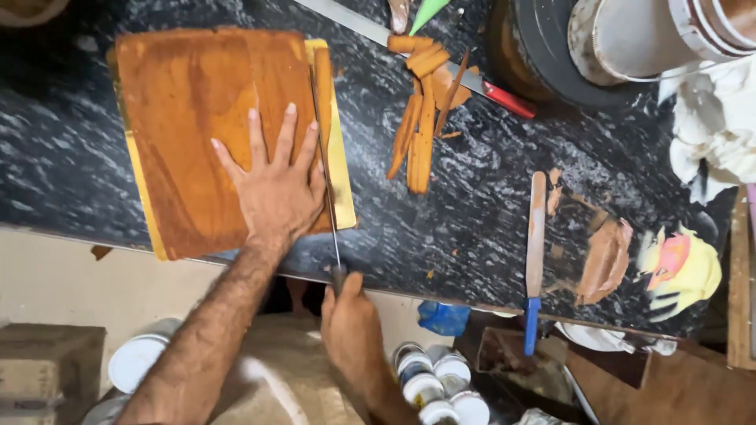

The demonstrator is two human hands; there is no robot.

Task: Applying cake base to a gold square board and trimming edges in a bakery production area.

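A flat brown rectangular cake [197, 126] lies on a gold board [340, 173] on a black marbled counter [71, 173]. My left hand [272, 177] lies flat on the cake's right part, fingers spread. My right hand [350, 330] grips the handle of a long thin knife [324, 157], at the counter's near edge. The blade runs away from me along the cake's right side, with a thin strip of cake [323, 86] to its right.
Several cut cake strips [417, 134] lie right of the board, with a red-handled knife [480, 86] behind them. A blue-handled palette knife [535, 252] and a brown cream smear [602, 264] sit at right. A turntable [551, 55], bowls and cans [433, 386] surround the counter.
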